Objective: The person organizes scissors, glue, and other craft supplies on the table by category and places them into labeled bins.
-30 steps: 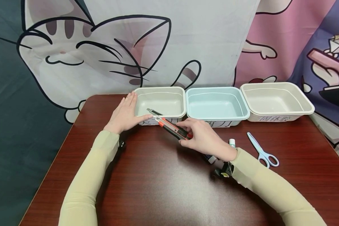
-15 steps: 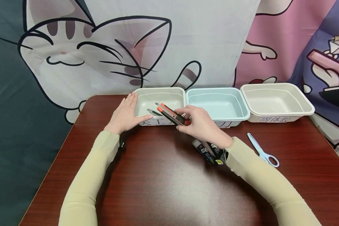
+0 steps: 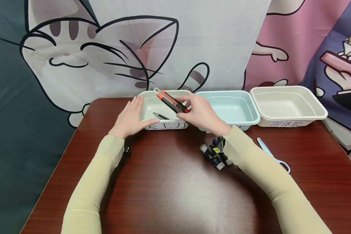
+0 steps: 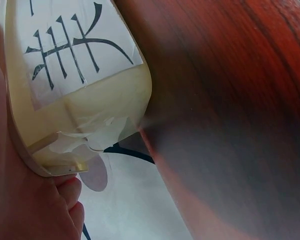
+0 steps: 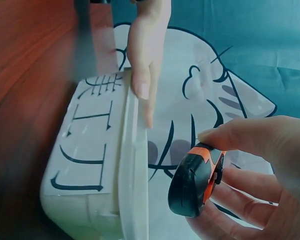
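In the head view my right hand [image 3: 201,113] pinches a black-and-orange utility knife [image 3: 172,102] between thumb and fingers, tilted over the left cream bin [image 3: 166,124]. Up close in the right wrist view, the rounded black end of the knife [image 5: 189,181] points at the camera, above the bin's rim level. A second cutter [image 3: 161,116], grey at the tip and black behind, lies inside that bin. My left hand [image 3: 128,117] rests with straight fingers along the bin's left side, thumb on its front rim. A handwritten paper label [image 4: 77,52] covers the bin's front.
A light blue bin [image 3: 228,109] and another cream bin [image 3: 289,104] stand in line to the right. Two dark glue sticks [image 3: 212,157] lie under my right wrist. Light blue scissors [image 3: 266,148] lie further right, partly behind the sleeve. A cat-print cloth [image 3: 120,48] hangs behind the table.
My right hand has carried the utility knife up and away from me, from in front of the left bin to over it. The left hand has stayed at the bin's side.
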{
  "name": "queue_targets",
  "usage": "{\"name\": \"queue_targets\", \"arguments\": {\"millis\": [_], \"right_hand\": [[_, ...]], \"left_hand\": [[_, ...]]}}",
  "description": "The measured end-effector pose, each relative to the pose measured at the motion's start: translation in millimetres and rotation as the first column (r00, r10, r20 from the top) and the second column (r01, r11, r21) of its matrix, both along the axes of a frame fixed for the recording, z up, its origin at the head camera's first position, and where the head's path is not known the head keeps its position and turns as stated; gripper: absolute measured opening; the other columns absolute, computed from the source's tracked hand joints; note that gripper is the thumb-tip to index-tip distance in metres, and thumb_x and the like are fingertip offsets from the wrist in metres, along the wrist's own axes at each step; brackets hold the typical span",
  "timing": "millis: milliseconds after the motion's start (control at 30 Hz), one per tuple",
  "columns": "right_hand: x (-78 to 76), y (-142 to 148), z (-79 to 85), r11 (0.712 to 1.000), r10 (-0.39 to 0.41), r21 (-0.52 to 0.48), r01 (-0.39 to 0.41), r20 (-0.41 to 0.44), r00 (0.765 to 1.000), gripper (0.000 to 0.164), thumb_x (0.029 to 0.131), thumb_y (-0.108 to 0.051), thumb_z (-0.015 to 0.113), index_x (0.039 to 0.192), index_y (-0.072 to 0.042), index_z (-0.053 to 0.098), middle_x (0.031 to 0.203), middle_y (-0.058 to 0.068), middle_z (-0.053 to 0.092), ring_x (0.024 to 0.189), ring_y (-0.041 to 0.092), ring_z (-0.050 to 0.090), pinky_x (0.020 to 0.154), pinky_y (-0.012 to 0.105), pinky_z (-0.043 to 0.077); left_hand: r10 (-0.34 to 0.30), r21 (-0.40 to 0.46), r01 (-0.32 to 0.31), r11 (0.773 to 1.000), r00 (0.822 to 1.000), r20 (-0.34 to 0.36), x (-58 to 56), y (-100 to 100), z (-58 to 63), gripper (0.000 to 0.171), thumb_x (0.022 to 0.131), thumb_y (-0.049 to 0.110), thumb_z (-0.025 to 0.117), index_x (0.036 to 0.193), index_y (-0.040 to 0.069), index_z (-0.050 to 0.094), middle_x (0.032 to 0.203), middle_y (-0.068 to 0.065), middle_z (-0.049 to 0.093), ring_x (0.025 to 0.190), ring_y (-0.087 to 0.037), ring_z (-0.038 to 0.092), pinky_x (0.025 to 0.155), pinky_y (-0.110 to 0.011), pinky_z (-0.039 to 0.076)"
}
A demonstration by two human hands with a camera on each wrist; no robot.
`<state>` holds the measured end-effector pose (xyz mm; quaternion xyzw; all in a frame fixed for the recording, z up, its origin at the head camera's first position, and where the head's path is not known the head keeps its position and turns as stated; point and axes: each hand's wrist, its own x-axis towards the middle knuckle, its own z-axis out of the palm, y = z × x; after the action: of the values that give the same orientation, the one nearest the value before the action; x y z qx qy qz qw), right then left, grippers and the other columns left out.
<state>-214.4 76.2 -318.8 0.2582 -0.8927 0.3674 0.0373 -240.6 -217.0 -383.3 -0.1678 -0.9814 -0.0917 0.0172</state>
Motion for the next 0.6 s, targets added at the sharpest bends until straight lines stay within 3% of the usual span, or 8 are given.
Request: {"name": "queue_targets", "arguments": {"millis": [200, 600], "right_hand": [[-12.6, -9, 4.0, 1.000, 0.002, -0.007, -0.002, -0.012, 1.000, 0.054, 0.082, -0.013, 0.080, 0.135, -0.016, 0.069, 0.107, 0.000, 0.067, 0.081, 0.011, 0.066, 0.065, 0.031, 0.051], [-32.9, -22, 1.8, 1.000, -0.019, 0.015, 0.018, 0.003, 1.000, 0.049, 0.084, -0.012, 0.078, 0.133, -0.010, 0.069, 0.113, 0.002, 0.069, 0.082, 0.011, 0.064, 0.063, 0.030, 0.051]], "left_hand": [[0.005, -0.002, -0.005, 1.000, 1.000, 0.013, 0.8, 0, 1.1, 0.125, 0.084, 0.088, 0.045, 0.160, -0.005, 0.010, 0.168, -0.019, 0.007, 0.155, -0.030, 0.006, 0.125, -0.043, 0.004], [0.007, -0.009, -0.007, 1.000, 1.000, 0.020, 0.0, 0, 0.1, 0.125, 0.084, 0.088, 0.044, 0.160, -0.004, 0.008, 0.168, -0.017, 0.006, 0.155, -0.030, 0.006, 0.125, -0.043, 0.005]]}}
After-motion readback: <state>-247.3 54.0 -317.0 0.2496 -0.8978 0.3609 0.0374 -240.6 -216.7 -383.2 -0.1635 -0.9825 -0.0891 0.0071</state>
